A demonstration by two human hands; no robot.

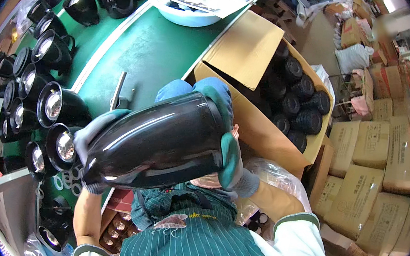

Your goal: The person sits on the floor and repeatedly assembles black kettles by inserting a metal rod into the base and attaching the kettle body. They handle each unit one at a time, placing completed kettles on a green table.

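"Head view: where do we find the glossy black shell (pixel 160 140)?"

"We see it just off centre toward eight o'clock, lying across the space beyond the striped apron (pixel 191 241). We cannot tell whether its hidden underside touches anything."

"Which way does it point?"

"Its long axis slants from eight o'clock up to two o'clock, far from upright. A seam rings it near the two o'clock end; we cannot tell which end is its mouth."

"And our grasp?"

"Our gloved left grip (pixel 96 133) is clasped around the eight o'clock end. Our right grip (pixel 230 156) grasps the two o'clock end, thumb below and fingers over the top."

"What lies around it?"

"On the green counter (pixel 148 52), we have black pots (pixel 53 104) with silvery insides toward nine o'clock, white rings (pixel 68 181) at eight and a light-blue tub (pixel 190 20) at twelve. A carton (pixel 271 128) of ribbed black parts (pixel 310 122) stands at two."
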